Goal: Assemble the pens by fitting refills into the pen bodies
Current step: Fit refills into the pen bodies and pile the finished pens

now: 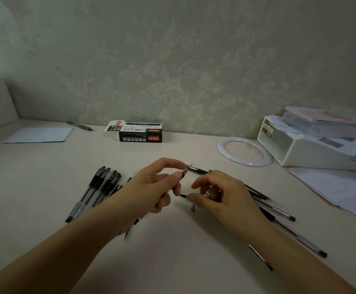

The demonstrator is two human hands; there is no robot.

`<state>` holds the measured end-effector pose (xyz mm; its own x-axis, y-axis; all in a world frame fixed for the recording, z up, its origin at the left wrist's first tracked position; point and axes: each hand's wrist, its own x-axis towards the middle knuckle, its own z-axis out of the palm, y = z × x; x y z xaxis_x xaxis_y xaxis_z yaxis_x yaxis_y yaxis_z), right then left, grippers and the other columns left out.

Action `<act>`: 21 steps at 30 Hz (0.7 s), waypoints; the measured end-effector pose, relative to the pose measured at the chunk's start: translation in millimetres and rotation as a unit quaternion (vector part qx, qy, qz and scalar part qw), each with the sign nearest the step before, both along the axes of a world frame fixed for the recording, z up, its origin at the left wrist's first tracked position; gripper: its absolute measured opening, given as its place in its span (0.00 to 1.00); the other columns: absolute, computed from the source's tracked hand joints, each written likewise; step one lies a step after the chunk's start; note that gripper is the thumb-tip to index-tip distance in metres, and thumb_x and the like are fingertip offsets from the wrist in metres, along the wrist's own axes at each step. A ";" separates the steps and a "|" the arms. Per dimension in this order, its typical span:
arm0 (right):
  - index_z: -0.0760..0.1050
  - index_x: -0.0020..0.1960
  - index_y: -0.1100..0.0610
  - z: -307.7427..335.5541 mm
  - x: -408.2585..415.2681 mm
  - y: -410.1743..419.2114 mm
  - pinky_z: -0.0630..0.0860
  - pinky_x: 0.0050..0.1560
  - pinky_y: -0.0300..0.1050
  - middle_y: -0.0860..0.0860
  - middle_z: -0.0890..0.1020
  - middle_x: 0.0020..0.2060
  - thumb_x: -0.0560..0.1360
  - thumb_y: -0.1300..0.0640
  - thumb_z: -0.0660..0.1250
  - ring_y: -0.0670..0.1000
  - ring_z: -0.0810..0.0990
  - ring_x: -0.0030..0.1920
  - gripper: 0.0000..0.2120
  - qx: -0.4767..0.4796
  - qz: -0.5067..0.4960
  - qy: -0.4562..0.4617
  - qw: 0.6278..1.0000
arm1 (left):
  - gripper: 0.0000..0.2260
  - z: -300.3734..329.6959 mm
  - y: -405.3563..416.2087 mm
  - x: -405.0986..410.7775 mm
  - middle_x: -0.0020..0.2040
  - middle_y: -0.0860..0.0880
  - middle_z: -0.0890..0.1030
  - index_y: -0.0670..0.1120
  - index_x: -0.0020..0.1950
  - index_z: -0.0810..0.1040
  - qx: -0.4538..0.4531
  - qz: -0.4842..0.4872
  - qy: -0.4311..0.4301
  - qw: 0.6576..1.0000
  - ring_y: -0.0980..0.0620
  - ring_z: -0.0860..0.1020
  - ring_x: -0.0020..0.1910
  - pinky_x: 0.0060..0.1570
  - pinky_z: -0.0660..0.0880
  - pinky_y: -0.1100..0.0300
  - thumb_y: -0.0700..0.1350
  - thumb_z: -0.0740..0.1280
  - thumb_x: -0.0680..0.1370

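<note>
My left hand (151, 187) grips a pen (184, 171) with its metal tip pointing up and to the right; the pen's rear end sticks out below my wrist. My right hand (221, 194) pinches a dark pen part (183, 196) whose black end points left toward my left hand; most of it is hidden by my fingers. A small dark tip piece (192, 208) lies on the desk just below it. Several capped pens (96, 192) lie in a row on the left. Loose refills and clear pen bodies (278, 211) are piled to the right, partly under my right arm.
A black pen box (140, 132) lies open near the wall. A white ring (243, 151) and a white organizer (312, 149) stand at the right, with loose papers (342, 187) in front. A paper sheet (39, 134) and one pen (79, 125) lie far left.
</note>
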<state>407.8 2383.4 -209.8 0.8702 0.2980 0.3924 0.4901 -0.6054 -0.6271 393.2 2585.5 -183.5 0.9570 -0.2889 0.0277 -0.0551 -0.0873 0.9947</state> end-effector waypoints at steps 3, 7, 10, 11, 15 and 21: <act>0.82 0.51 0.44 -3.2 1.7 -1.3 0.67 0.41 0.29 0.40 0.76 0.42 0.71 0.44 0.73 0.39 0.73 0.43 0.10 -0.107 0.021 -0.043 0.993 | 0.08 -1.2 0.3 1.7 0.37 0.50 0.78 0.56 0.56 0.79 0.001 0.010 0.004 1.000 0.56 0.68 0.26 0.23 0.63 0.67 0.48 0.62 0.80; 0.83 0.48 0.45 -6.8 2.0 -0.5 0.64 0.43 0.30 0.41 0.76 0.42 0.73 0.44 0.72 0.37 0.70 0.45 0.06 -0.180 0.039 -0.049 0.982 | 0.08 -4.9 1.2 3.4 0.35 0.51 0.78 0.56 0.53 0.81 0.029 0.009 0.006 1.000 0.56 0.67 0.26 0.23 0.63 0.67 0.47 0.62 0.81; 0.82 0.43 0.46 -5.1 1.6 0.6 0.68 0.40 0.30 0.42 0.80 0.38 0.73 0.51 0.73 0.40 0.74 0.39 0.01 -0.070 0.024 -0.028 0.997 | 0.08 -8.7 1.5 4.1 0.33 0.51 0.78 0.56 0.51 0.81 0.083 0.000 -0.013 0.997 0.54 0.68 0.25 0.22 0.64 0.66 0.47 0.63 0.81; 0.82 0.42 0.46 -3.4 1.5 0.2 0.71 0.39 0.31 0.42 0.81 0.36 0.74 0.53 0.73 0.41 0.77 0.37 0.02 0.005 0.011 -0.008 1.000 | 0.08 -10.0 1.4 4.2 0.33 0.51 0.78 0.56 0.51 0.81 0.101 -0.005 -0.018 0.995 0.54 0.68 0.25 0.22 0.65 0.66 0.47 0.63 0.81; 0.82 0.43 0.48 2.9 1.7 -1.7 0.78 0.42 0.34 0.46 0.86 0.37 0.75 0.57 0.72 0.45 0.84 0.39 0.05 0.209 -0.017 0.069 0.975 | 0.07 -13.1 0.7 3.8 0.34 0.52 0.79 0.57 0.52 0.81 0.137 -0.026 -0.018 0.990 0.58 0.70 0.24 0.24 0.66 0.69 0.48 0.63 0.80; 0.84 0.46 0.52 3.7 -1.7 2.7 0.81 0.49 0.40 0.48 0.86 0.40 0.75 0.61 0.72 0.48 0.84 0.43 0.05 0.190 0.038 0.113 0.975 | 0.07 -14.2 0.4 3.9 0.35 0.53 0.80 0.60 0.51 0.80 0.148 -0.041 -0.022 0.988 0.61 0.71 0.24 0.24 0.68 0.70 0.50 0.63 0.80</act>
<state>406.2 2386.1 -206.1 0.9281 0.2351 0.2887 0.3484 -0.2754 -0.8960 397.1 2585.9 -197.7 0.9298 -0.3668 -0.0288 -0.1167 -0.3683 0.9224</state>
